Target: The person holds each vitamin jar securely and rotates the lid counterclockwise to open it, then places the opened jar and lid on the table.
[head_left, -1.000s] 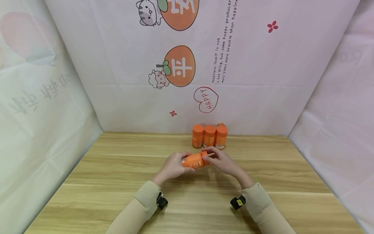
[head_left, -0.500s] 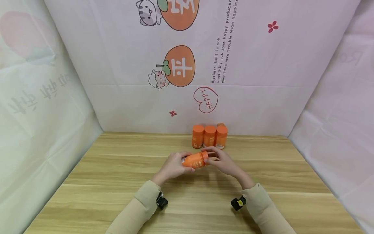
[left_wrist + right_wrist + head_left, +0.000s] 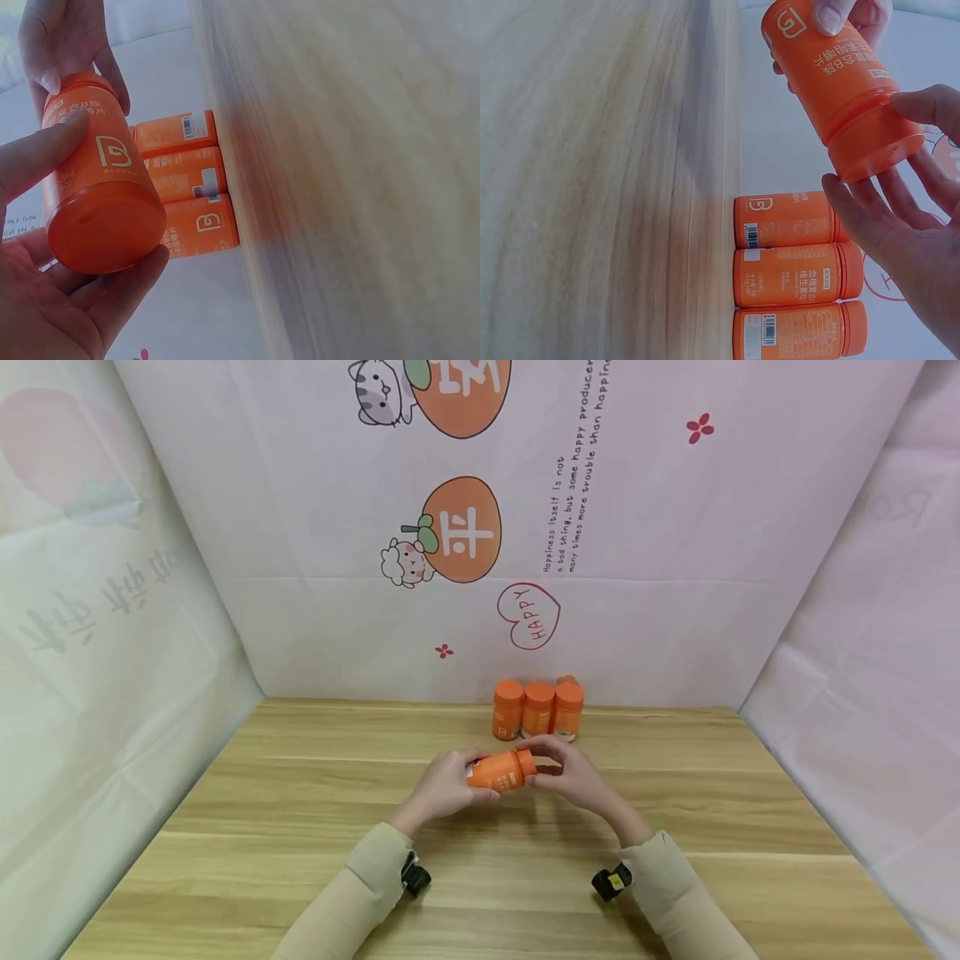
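Left hand [image 3: 441, 785] is gripping the bottle [image 3: 497, 772] mid-frame, long axis running kinda sideways, cap [image 3: 527, 762] pointing right, and right hand [image 3: 576, 776] is loosely holding that cap.

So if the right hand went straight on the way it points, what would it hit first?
Probably the cap of the orange bottle, within the grasp of the right hand, with the left hand beyond; exact depth is hard to judge.

Room either side of three bottles [image 3: 537, 712]
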### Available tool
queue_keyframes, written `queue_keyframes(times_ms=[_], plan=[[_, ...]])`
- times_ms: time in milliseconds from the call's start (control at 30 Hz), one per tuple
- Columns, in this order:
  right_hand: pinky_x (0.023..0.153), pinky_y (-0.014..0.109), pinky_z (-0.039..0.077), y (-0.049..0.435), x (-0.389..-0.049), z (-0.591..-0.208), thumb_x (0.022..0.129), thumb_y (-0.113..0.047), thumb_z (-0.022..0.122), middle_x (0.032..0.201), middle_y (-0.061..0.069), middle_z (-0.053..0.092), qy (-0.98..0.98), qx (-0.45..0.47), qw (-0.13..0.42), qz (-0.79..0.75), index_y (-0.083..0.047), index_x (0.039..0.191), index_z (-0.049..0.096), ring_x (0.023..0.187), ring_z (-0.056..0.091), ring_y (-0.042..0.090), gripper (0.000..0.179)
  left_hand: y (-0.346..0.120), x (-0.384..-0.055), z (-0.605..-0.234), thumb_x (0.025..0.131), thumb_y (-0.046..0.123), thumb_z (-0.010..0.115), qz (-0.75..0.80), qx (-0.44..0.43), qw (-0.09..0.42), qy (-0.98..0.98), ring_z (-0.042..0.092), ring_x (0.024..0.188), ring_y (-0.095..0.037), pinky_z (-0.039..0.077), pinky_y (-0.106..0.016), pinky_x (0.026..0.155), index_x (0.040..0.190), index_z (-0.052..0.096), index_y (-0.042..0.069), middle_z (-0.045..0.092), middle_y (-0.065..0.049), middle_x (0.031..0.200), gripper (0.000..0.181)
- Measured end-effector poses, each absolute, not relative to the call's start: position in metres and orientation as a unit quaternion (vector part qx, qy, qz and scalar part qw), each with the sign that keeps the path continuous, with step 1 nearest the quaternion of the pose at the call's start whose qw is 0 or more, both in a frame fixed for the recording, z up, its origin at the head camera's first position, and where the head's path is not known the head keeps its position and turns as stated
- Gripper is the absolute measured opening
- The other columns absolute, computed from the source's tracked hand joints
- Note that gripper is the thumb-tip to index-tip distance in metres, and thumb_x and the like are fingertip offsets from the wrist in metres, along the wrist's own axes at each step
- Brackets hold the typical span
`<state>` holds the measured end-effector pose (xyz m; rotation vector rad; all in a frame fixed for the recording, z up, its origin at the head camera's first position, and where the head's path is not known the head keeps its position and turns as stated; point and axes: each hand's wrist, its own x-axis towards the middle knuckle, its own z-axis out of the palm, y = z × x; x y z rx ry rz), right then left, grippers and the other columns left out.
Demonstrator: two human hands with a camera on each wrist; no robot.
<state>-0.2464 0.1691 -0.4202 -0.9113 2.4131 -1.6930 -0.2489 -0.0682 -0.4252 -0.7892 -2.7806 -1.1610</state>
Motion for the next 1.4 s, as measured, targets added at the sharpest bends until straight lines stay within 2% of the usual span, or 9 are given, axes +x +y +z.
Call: queue_keyframes(times_ms=[167, 400, 533, 733, 1167, 1267, 1400], plan=[[0.093, 0.039, 0.049, 0.170, -0.247, -0.421, 0.083, -0.008, 0.071, 0.127, 0.010, 0.056, 0.783, -0.303, 0.022, -0.543, -0.006, 0.126, 0.055, 0.114, 0.054, 0.027, 0.046, -0.068, -0.249, -0.425, 0.070, 0.027, 0.083, -0.366, -0.255, 0.016, -0.895, 0.057, 0.080, -0.014, 0.046, -0.030, 0.071, 0.119, 0.063, 0.008, 0.067, -0.004, 0.103, 0.056], [0.094, 0.040, 0.049, 0.171, -0.247, -0.421, 0.084, -0.009, 0.070, 0.128, 0.010, 0.055, 0.783, -0.313, 0.020, -0.538, -0.007, 0.126, 0.055, 0.116, 0.053, 0.030, 0.044, -0.068, -0.249, -0.425, 0.070, 0.027, 0.083, -0.367, -0.254, 0.017, -0.895, 0.057, 0.080, -0.014, 0.046, -0.031, 0.071, 0.119, 0.063, 0.008, 0.067, -0.005, 0.104, 0.056], [0.092, 0.039, 0.050, 0.168, -0.247, -0.419, 0.089, -0.018, 0.067, 0.128, 0.009, 0.056, 0.795, -0.297, 0.021, -0.529, -0.011, 0.125, 0.056, 0.118, 0.053, 0.031, 0.039, -0.069, -0.249, -0.425, 0.070, 0.028, 0.083, -0.365, -0.255, 0.020, -0.895, 0.057, 0.081, -0.014, 0.046, -0.031, 0.072, 0.119, 0.064, 0.009, 0.067, -0.005, 0.104, 0.055], [0.082, 0.036, 0.054, 0.165, -0.248, -0.418, 0.093, -0.035, 0.059, 0.129, 0.007, 0.056, 0.830, -0.240, 0.032, -0.503, -0.022, 0.125, 0.056, 0.116, 0.054, 0.031, 0.034, -0.069, -0.249, -0.425, 0.071, 0.027, 0.082, -0.360, -0.259, 0.022, -0.896, 0.057, 0.082, -0.014, 0.046, -0.030, 0.073, 0.118, 0.064, 0.008, 0.067, -0.005, 0.105, 0.054], [0.086, 0.045, 0.051, 0.159, -0.249, -0.415, 0.098, -0.040, 0.048, 0.129, 0.013, 0.055, 0.855, -0.188, 0.061, -0.480, -0.012, 0.132, 0.050, 0.111, 0.056, 0.029, 0.044, -0.068, -0.247, -0.424, 0.070, 0.028, 0.083, -0.343, -0.254, 0.032, -0.904, 0.057, 0.080, -0.014, 0.046, -0.031, 0.072, 0.117, 0.064, 0.009, 0.068, -0.003, 0.103, 0.054], [0.083, 0.042, 0.051, 0.156, -0.244, -0.406, 0.099, -0.037, 0.047, 0.129, 0.016, 0.055, 0.861, -0.174, 0.073, -0.472, -0.008, 0.133, 0.049, 0.109, 0.056, 0.029, 0.045, -0.067, -0.247, -0.424, 0.070, 0.028, 0.083, -0.338, -0.252, 0.033, -0.906, 0.056, 0.080, -0.014, 0.046, -0.031, 0.071, 0.117, 0.064, 0.009, 0.068, -0.003, 0.102, 0.054], [0.077, 0.034, 0.051, 0.151, -0.232, -0.387, 0.101, -0.031, 0.044, 0.123, 0.018, 0.056, 0.867, -0.161, 0.094, -0.462, -0.003, 0.131, 0.049, 0.098, 0.057, 0.025, 0.042, -0.067, -0.247, -0.425, 0.070, 0.028, 0.084, -0.336, -0.251, 0.036, -0.907, 0.056, 0.080, -0.014, 0.046, -0.031, 0.071, 0.117, 0.064, 0.010, 0.067, -0.003, 0.102, 0.053]])
